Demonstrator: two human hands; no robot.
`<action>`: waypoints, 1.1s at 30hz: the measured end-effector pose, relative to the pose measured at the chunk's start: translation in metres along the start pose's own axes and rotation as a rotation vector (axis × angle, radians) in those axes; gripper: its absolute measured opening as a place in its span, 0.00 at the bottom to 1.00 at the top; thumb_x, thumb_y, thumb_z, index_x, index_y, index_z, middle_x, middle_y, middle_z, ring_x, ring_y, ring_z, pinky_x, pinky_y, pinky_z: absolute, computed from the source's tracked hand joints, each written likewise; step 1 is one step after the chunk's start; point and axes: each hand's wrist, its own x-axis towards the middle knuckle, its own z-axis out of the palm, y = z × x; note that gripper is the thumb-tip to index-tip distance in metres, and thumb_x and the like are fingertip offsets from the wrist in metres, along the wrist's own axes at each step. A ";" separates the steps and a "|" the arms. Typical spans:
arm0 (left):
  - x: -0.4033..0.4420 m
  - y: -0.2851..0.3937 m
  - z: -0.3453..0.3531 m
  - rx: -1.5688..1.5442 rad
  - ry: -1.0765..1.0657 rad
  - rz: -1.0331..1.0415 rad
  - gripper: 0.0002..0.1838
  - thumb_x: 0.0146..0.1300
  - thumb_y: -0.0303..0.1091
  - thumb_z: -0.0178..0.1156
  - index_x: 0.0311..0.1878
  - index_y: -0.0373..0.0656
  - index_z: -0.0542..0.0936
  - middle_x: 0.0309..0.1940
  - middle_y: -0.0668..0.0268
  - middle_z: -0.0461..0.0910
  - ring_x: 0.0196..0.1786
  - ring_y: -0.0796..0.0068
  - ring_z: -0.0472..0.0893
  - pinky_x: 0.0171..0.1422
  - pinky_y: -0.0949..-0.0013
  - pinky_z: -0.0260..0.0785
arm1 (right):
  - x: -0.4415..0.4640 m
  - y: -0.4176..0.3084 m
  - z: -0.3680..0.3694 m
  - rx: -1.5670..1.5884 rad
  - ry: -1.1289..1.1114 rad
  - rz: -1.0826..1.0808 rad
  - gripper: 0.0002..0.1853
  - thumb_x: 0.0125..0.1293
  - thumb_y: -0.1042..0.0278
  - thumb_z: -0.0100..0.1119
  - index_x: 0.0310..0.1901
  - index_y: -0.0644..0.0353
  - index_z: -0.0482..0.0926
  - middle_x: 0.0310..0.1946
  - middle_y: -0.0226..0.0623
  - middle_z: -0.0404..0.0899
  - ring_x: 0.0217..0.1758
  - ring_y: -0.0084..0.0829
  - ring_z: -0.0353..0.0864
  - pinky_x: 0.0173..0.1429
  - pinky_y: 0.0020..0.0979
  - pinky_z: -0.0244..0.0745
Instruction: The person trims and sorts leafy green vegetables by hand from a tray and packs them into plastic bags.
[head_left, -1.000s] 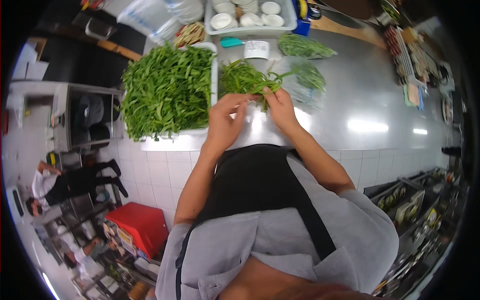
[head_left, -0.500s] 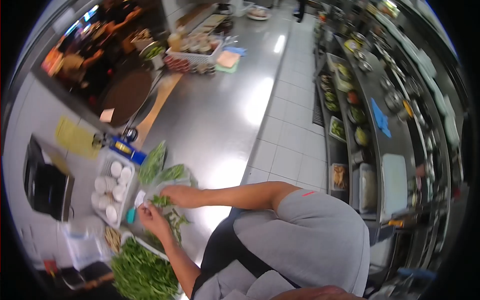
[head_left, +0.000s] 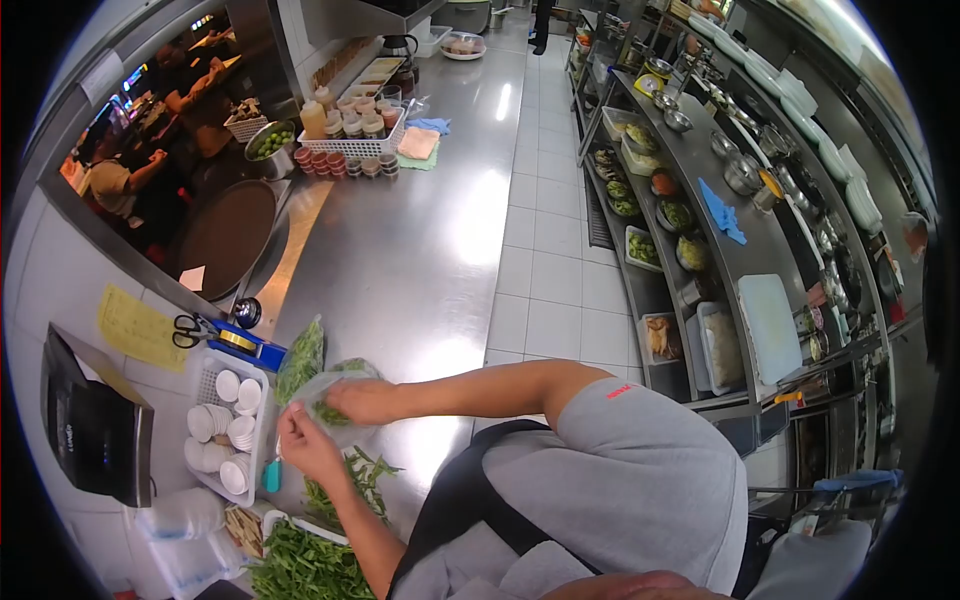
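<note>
My left hand pinches the edge of a clear plastic bag above the steel counter. At the bag's mouth, my right hand is closed around leafy greens; its fingertips are partly hidden by the plastic. A filled bag of greens lies just beyond. Loose green sprigs are spread on the counter below my hands. Closer to me, a white tub is heaped with leafy greens. A teal-handled tool lies beside my left hand.
A white basket of small white cups stands left, near a blue tape dispenser, scissors and a black printer. Sauce bottles and tubs fill a crate farther up the counter. Shelving with food containers runs along the right.
My right hand has moved from outside the bag into its mouth with the greens. My left hand has risen slightly with the bag's edge. The view has shifted a little.
</note>
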 end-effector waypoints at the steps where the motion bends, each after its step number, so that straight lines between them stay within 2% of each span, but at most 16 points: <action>1: -0.010 0.021 0.003 -0.017 -0.027 -0.053 0.16 0.77 0.38 0.58 0.41 0.33 0.83 0.21 0.75 0.69 0.23 0.86 0.63 0.27 0.75 0.53 | 0.003 -0.002 -0.002 -0.050 -0.086 0.118 0.14 0.65 0.66 0.56 0.46 0.68 0.78 0.43 0.52 0.82 0.52 0.49 0.84 0.57 0.46 0.78; 3: -0.015 0.028 0.000 -0.025 -0.074 -0.075 0.16 0.77 0.38 0.58 0.42 0.32 0.84 0.21 0.75 0.70 0.23 0.86 0.64 0.26 0.76 0.53 | 0.013 -0.010 -0.014 -0.150 -0.262 0.350 0.13 0.63 0.67 0.58 0.44 0.67 0.82 0.43 0.51 0.85 0.49 0.48 0.86 0.55 0.45 0.79; 6: -0.019 0.024 -0.002 -0.038 -0.134 -0.033 0.15 0.77 0.37 0.58 0.43 0.33 0.84 0.21 0.75 0.71 0.23 0.87 0.65 0.26 0.76 0.53 | 0.011 -0.021 -0.001 -0.243 0.235 0.019 0.12 0.62 0.67 0.60 0.43 0.64 0.86 0.42 0.49 0.88 0.46 0.45 0.88 0.50 0.44 0.82; 9: -0.031 0.016 0.000 -0.114 -0.179 -0.041 0.14 0.77 0.36 0.58 0.42 0.33 0.84 0.20 0.75 0.71 0.22 0.88 0.64 0.26 0.76 0.53 | 0.032 -0.022 -0.015 -0.257 -0.344 0.277 0.10 0.62 0.68 0.61 0.40 0.61 0.87 0.41 0.47 0.89 0.46 0.43 0.89 0.47 0.44 0.82; 10: -0.036 0.028 -0.002 -0.116 -0.213 -0.086 0.13 0.77 0.36 0.58 0.43 0.34 0.84 0.21 0.75 0.71 0.22 0.88 0.64 0.25 0.78 0.53 | 0.035 -0.008 -0.002 -0.083 -0.196 0.308 0.09 0.61 0.68 0.64 0.41 0.60 0.88 0.43 0.45 0.89 0.48 0.41 0.89 0.48 0.43 0.82; 13: -0.038 0.028 -0.010 -0.125 -0.131 -0.096 0.13 0.77 0.37 0.58 0.45 0.36 0.84 0.20 0.75 0.71 0.21 0.89 0.65 0.22 0.78 0.55 | 0.046 -0.005 0.002 -0.264 -0.295 0.199 0.09 0.59 0.69 0.67 0.41 0.60 0.88 0.42 0.42 0.89 0.47 0.41 0.89 0.48 0.43 0.82; 14: -0.038 0.024 -0.014 -0.122 -0.089 -0.100 0.13 0.77 0.37 0.57 0.46 0.36 0.84 0.20 0.75 0.70 0.20 0.89 0.65 0.22 0.78 0.55 | 0.043 -0.010 -0.002 -0.254 -0.369 0.215 0.10 0.60 0.69 0.64 0.42 0.60 0.88 0.43 0.43 0.89 0.47 0.42 0.90 0.49 0.43 0.83; 17: -0.033 0.014 -0.021 -0.114 -0.001 -0.092 0.13 0.78 0.37 0.57 0.46 0.37 0.83 0.19 0.76 0.69 0.19 0.88 0.65 0.21 0.78 0.55 | 0.036 -0.059 -0.048 -0.317 -0.220 0.199 0.12 0.62 0.69 0.62 0.44 0.61 0.89 0.45 0.46 0.89 0.51 0.42 0.89 0.52 0.42 0.83; 21: -0.030 0.008 -0.021 -0.075 0.001 -0.096 0.12 0.77 0.36 0.57 0.43 0.37 0.83 0.19 0.76 0.68 0.19 0.88 0.65 0.21 0.77 0.56 | 0.044 -0.010 0.039 -0.097 -0.151 0.103 0.18 0.64 0.66 0.56 0.52 0.65 0.84 0.50 0.53 0.85 0.55 0.45 0.86 0.60 0.45 0.78; 24: -0.023 -0.012 -0.036 -0.027 -0.011 -0.116 0.12 0.75 0.37 0.59 0.39 0.38 0.83 0.18 0.76 0.68 0.20 0.88 0.66 0.21 0.77 0.58 | 0.035 0.012 0.047 0.069 -0.183 0.124 0.19 0.69 0.63 0.51 0.56 0.64 0.81 0.55 0.54 0.82 0.61 0.44 0.81 0.70 0.44 0.71; 25: -0.021 -0.018 -0.045 -0.147 -0.033 -0.177 0.13 0.75 0.39 0.60 0.38 0.39 0.83 0.19 0.75 0.71 0.20 0.87 0.68 0.22 0.76 0.60 | 0.033 0.015 0.041 0.106 -0.214 0.074 0.20 0.71 0.62 0.50 0.57 0.63 0.80 0.56 0.54 0.80 0.62 0.44 0.79 0.73 0.44 0.68; 27: -0.032 0.011 -0.063 0.200 -0.032 -0.041 0.17 0.75 0.41 0.59 0.47 0.34 0.85 0.25 0.67 0.80 0.26 0.77 0.76 0.31 0.69 0.69 | 0.032 0.044 0.038 0.067 -0.066 -0.566 0.13 0.69 0.66 0.53 0.49 0.64 0.80 0.44 0.51 0.82 0.50 0.50 0.80 0.58 0.46 0.73; 28: -0.037 0.015 -0.077 0.233 -0.038 0.072 0.19 0.74 0.40 0.59 0.55 0.33 0.84 0.30 0.63 0.84 0.32 0.75 0.79 0.39 0.69 0.72 | 0.034 -0.022 -0.039 -0.213 -0.491 -0.275 0.13 0.67 0.70 0.56 0.50 0.66 0.80 0.44 0.53 0.83 0.50 0.51 0.82 0.57 0.45 0.75; 29: -0.047 0.020 -0.092 0.226 -0.039 0.015 0.20 0.73 0.39 0.61 0.59 0.32 0.82 0.35 0.61 0.86 0.38 0.75 0.82 0.46 0.69 0.73 | 0.022 -0.032 -0.068 0.081 -0.362 -0.288 0.17 0.67 0.75 0.54 0.56 0.69 0.80 0.50 0.55 0.84 0.53 0.53 0.83 0.60 0.44 0.76; 30: -0.062 0.024 -0.108 0.190 0.033 0.003 0.20 0.73 0.37 0.62 0.61 0.33 0.81 0.39 0.60 0.86 0.41 0.75 0.82 0.48 0.70 0.74 | 0.008 -0.041 -0.090 0.104 -0.301 -0.297 0.22 0.67 0.79 0.53 0.63 0.69 0.77 0.57 0.55 0.82 0.59 0.52 0.82 0.65 0.43 0.75; 33: -0.103 0.045 -0.156 0.082 0.200 -0.045 0.21 0.73 0.34 0.63 0.65 0.34 0.79 0.48 0.59 0.86 0.49 0.76 0.82 0.54 0.73 0.74 | -0.017 -0.081 -0.161 0.183 -0.251 -0.040 0.17 0.70 0.78 0.55 0.59 0.65 0.81 0.54 0.52 0.85 0.53 0.50 0.85 0.61 0.40 0.77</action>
